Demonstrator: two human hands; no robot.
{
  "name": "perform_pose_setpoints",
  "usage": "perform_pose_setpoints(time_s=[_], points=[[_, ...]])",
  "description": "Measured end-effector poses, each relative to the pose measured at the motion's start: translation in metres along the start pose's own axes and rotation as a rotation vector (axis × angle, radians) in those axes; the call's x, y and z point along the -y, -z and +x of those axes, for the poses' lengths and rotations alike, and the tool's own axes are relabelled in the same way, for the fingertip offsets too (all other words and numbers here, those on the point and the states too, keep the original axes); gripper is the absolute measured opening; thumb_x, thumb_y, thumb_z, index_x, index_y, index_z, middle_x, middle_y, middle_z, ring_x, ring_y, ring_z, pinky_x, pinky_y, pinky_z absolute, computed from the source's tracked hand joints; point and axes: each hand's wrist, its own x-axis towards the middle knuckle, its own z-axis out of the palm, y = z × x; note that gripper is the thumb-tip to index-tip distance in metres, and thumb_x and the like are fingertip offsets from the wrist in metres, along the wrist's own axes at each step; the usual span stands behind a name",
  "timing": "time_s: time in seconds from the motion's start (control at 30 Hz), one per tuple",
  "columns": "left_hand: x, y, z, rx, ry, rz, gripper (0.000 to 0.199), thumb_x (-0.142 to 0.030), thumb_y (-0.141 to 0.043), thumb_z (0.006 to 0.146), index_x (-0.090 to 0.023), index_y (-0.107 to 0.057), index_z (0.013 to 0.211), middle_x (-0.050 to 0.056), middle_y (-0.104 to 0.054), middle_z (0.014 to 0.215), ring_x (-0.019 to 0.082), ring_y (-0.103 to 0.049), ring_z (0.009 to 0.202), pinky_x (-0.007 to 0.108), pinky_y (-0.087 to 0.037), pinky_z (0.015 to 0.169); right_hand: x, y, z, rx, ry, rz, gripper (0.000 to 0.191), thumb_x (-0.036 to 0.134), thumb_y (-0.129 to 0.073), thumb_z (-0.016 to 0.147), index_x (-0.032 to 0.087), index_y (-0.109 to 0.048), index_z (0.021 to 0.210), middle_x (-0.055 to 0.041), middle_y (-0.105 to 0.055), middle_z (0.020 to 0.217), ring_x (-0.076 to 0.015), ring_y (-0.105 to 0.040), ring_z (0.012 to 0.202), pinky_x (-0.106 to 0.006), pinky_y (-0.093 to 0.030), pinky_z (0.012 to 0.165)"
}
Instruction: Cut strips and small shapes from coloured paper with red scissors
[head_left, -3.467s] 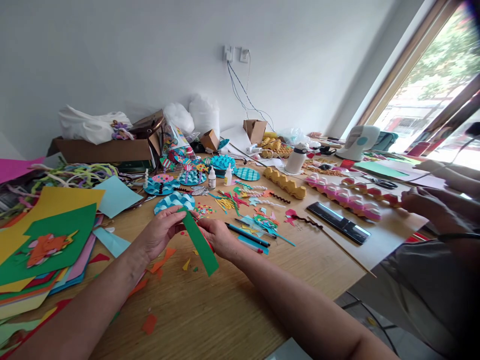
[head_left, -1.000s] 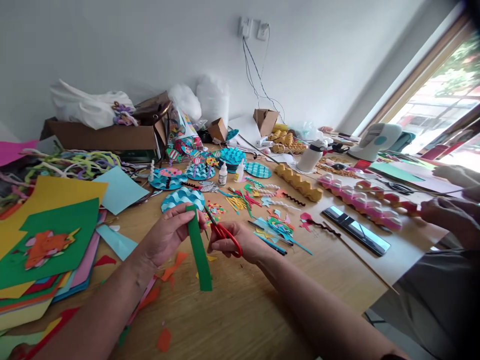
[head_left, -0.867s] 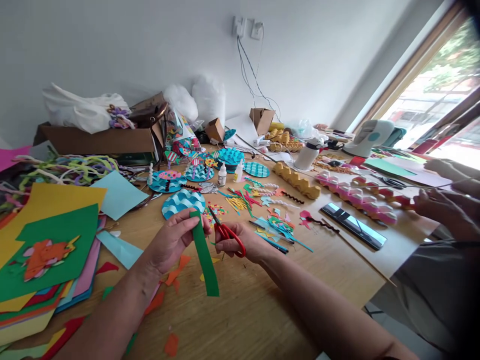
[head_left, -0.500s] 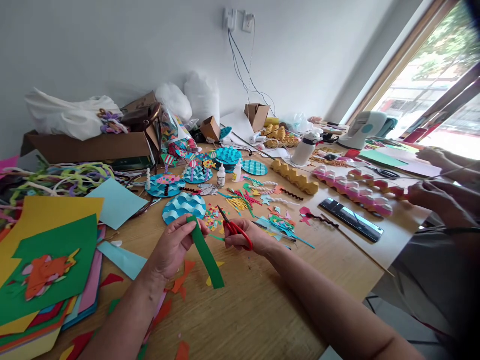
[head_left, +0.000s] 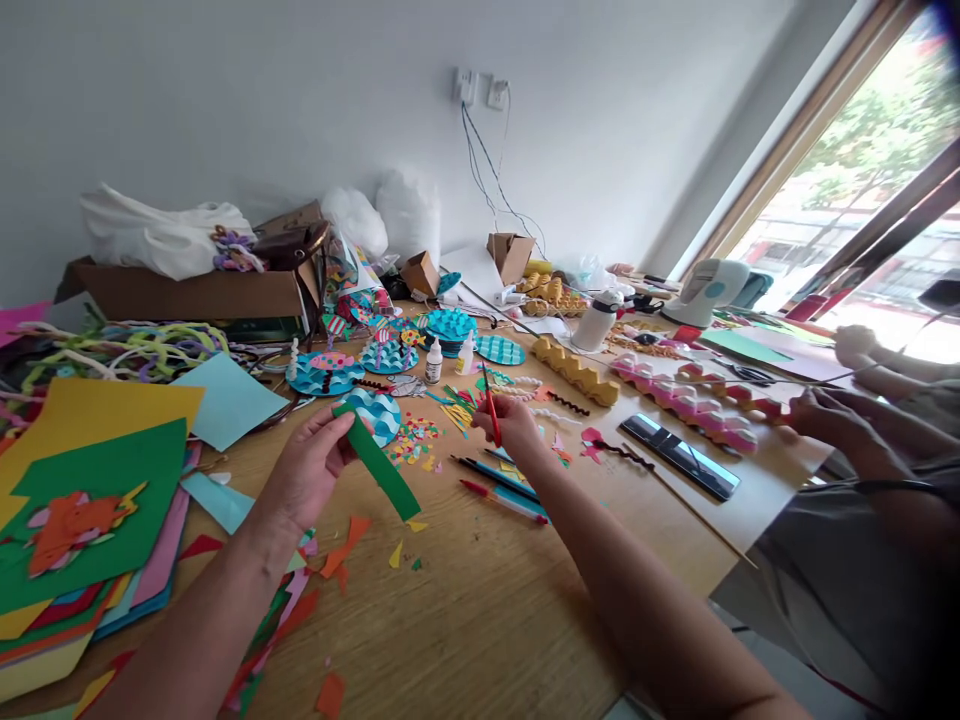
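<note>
My left hand pinches the top end of a green paper strip, which slants down to the right over the table. To its right, my right hand is closed around red-handled scissors, their blades pointing up and away. The strip and the scissors are apart. Beneath my right hand lie several pens. Small paper bits are scattered between the hands, near a blue wavy-patterned disc partly hidden behind my left hand.
Stacked coloured paper lies left, below fuzzy stems. Two small bottles stand near decorated blue discs. A phone, a long stick and painted egg-carton strips lie right. Another person's hands are at the right edge.
My right hand has carried the scissors away from the strip, up and to the right, uncovering the pens. My left hand with the strip has shifted left. The view has tilted slightly.
</note>
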Motion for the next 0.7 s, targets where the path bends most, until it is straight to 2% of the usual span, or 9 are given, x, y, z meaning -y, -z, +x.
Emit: perform_pose_setpoints(time_s=[0.13, 0.27, 0.37, 0.5, 0.6, 0.63, 0.7], points=[[0.002, -0.003, -0.001, 0.0, -0.008, 0.031, 0.016, -0.027, -0.075, 0.056, -0.017, -0.065, 0.065, -0.002, -0.065, 0.06, 0.012, -0.058, 0.056, 0.021, -0.046, 0.052, -0.002, 0.012, 0.034, -0.06, -0.009, -0.208, 0.008, 0.022, -0.058, 0.061, 0.015, -0.057, 0.066, 0.0021, -0.056, 0.053, -0.0089, -0.046, 0.045, -0.02, -0.033, 0.044], [0.008, -0.003, -0.001, -0.006, 0.027, 0.043, 0.017, -0.029, -0.075, 0.056, -0.018, -0.065, 0.063, -0.001, -0.065, 0.061, 0.012, -0.057, 0.057, 0.021, -0.047, 0.054, -0.005, 0.014, 0.059, -0.086, -0.043, -0.42, 0.004, 0.015, -0.059, 0.059, 0.014, -0.057, 0.056, -0.0002, -0.055, 0.052, -0.0131, -0.051, 0.054, -0.022, -0.032, 0.049], [0.007, -0.002, -0.002, -0.006, 0.037, 0.041, 0.018, -0.028, -0.076, 0.055, -0.017, -0.065, 0.064, -0.002, -0.064, 0.061, 0.011, -0.056, 0.057, 0.019, -0.045, 0.052, -0.004, 0.016, 0.062, -0.119, -0.045, -0.549, 0.006, 0.014, -0.058, 0.06, 0.014, -0.057, 0.054, -0.0044, -0.059, 0.058, -0.0175, -0.054, 0.063, -0.024, -0.031, 0.053], [0.004, -0.004, -0.004, -0.007, 0.021, 0.051, 0.019, -0.027, -0.075, 0.057, -0.016, -0.064, 0.067, -0.001, -0.063, 0.063, 0.012, -0.056, 0.058, 0.021, -0.046, 0.052, 0.009, 0.019, 0.042, -0.126, 0.019, -0.593, 0.008, 0.021, -0.056, 0.069, 0.015, -0.06, 0.068, -0.0066, -0.061, 0.07, -0.0185, -0.055, 0.069, -0.024, -0.031, 0.054], [0.003, -0.006, -0.005, 0.001, -0.014, 0.094, 0.019, -0.028, -0.072, 0.061, -0.015, -0.063, 0.072, -0.001, -0.062, 0.065, 0.011, -0.055, 0.057, 0.021, -0.045, 0.051, 0.028, 0.011, 0.011, -0.004, 0.075, -0.511, 0.014, 0.03, -0.059, 0.071, 0.017, -0.059, 0.074, -0.0009, -0.058, 0.064, -0.0128, -0.053, 0.058, -0.022, -0.033, 0.051], [0.003, -0.007, -0.006, 0.004, -0.03, 0.109, 0.018, -0.029, -0.071, 0.063, -0.015, -0.063, 0.073, -0.001, -0.062, 0.064, 0.011, -0.055, 0.057, 0.021, -0.045, 0.051, 0.035, 0.005, -0.002, 0.086, 0.077, -0.446, 0.016, 0.034, -0.06, 0.071, 0.017, -0.059, 0.074, 0.0018, -0.055, 0.058, -0.0105, -0.05, 0.051, -0.021, -0.034, 0.048], [0.002, -0.008, -0.007, 0.009, -0.06, 0.128, 0.017, -0.03, -0.07, 0.065, -0.017, -0.062, 0.073, -0.002, -0.061, 0.065, 0.012, -0.055, 0.058, 0.022, -0.045, 0.052, 0.048, -0.008, -0.027, 0.371, 0.062, -0.063, 0.023, 0.039, -0.062, 0.07, 0.017, -0.056, 0.075, 0.0038, -0.052, 0.056, -0.0081, -0.047, 0.045, -0.02, -0.034, 0.044]])
